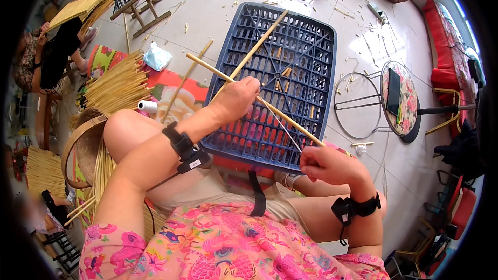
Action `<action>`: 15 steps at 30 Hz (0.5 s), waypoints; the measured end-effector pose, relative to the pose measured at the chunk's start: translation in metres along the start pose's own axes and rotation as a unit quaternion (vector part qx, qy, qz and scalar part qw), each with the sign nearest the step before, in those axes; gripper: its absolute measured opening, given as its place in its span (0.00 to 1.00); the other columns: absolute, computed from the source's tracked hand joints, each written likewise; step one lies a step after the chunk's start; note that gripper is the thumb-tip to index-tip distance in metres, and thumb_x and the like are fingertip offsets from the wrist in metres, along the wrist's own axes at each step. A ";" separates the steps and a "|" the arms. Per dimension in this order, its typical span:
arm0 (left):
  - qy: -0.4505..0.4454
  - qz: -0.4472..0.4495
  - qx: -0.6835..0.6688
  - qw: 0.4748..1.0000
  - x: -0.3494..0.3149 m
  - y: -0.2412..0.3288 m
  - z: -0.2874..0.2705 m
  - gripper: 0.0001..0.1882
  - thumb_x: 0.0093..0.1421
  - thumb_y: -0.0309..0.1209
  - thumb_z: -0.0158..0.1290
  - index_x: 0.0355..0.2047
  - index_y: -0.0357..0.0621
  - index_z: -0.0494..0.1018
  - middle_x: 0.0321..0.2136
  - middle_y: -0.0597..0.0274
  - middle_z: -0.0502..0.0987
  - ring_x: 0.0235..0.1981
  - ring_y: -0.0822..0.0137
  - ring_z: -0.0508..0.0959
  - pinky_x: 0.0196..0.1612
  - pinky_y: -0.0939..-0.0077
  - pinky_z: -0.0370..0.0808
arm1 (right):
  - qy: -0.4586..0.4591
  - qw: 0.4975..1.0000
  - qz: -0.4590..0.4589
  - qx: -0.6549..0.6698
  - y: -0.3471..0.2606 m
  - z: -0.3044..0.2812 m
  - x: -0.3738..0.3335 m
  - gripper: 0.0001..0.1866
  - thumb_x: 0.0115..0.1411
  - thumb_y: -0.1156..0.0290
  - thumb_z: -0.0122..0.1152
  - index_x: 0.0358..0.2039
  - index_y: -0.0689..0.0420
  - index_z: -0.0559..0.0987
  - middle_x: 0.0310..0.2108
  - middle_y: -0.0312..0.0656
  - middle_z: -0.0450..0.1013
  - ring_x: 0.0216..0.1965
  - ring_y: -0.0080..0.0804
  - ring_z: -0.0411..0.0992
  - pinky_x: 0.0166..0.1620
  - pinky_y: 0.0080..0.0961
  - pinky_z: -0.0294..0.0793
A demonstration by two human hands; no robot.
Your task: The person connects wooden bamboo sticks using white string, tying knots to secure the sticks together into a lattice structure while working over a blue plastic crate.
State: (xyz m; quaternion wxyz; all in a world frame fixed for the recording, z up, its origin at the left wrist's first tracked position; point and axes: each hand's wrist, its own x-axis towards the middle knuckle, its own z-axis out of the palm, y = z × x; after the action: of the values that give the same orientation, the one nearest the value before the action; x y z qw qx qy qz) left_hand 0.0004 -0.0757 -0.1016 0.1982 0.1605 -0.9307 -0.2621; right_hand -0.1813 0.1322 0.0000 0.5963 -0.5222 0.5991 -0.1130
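My left hand [236, 101] is closed round a long pale stalk [207, 67] that slants from upper left down toward my right hand. A second stalk [262, 39] crosses it just above the fingers and runs up to the crate's far edge. A white thread [280, 121] stretches tight from beside my left hand to my right hand [329, 165], whose curled fingers pinch it close to the first stalk's lower end. Beneath both stalks is a dark blue slatted plastic crate [324, 91], with short cut stalk pieces [285, 72] showing on or through its slats.
Left of the crate are a bundle of stalks [116, 91], a white thread spool [148, 106] and a wicker basket [72, 150]. A round flowered stool [410, 85] with a phone stands at right. At far left, another person holds a woven mat [78, 10].
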 end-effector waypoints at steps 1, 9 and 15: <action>-0.002 0.001 0.001 1.000 0.001 0.001 0.001 0.08 0.50 0.19 0.47 0.30 0.39 0.62 0.24 0.53 0.68 0.29 0.50 0.72 0.31 0.62 0.71 | -0.021 0.999 -0.023 -0.029 0.004 0.001 -0.004 0.03 0.56 0.76 0.52 0.27 0.61 0.69 0.19 0.36 0.69 0.22 0.20 0.68 0.26 0.18 0.66; -0.022 0.028 0.043 0.998 0.001 0.008 -0.003 0.10 0.49 0.20 0.49 0.31 0.50 0.70 0.23 0.60 0.67 0.24 0.56 0.73 0.26 0.67 0.72 | -0.008 0.999 -0.007 -0.043 0.017 0.004 -0.014 0.03 0.54 0.76 0.52 0.27 0.61 0.70 0.19 0.39 0.70 0.21 0.26 0.69 0.26 0.22 0.67; -0.032 0.036 0.029 0.998 -0.001 0.004 -0.001 0.06 0.49 0.23 0.50 0.26 0.48 0.74 0.24 0.61 0.68 0.24 0.58 0.73 0.26 0.69 0.71 | 0.076 0.993 0.016 -0.089 0.022 0.004 -0.016 0.03 0.53 0.74 0.53 0.27 0.61 0.71 0.19 0.42 0.70 0.22 0.31 0.70 0.26 0.25 0.67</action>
State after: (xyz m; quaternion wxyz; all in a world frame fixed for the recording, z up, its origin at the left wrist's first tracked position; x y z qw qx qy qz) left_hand 0.0014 -0.0724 -0.0989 0.1725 0.1238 -0.9491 -0.2326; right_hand -0.1929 0.1562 -0.0080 0.5022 -0.5536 0.6583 -0.0890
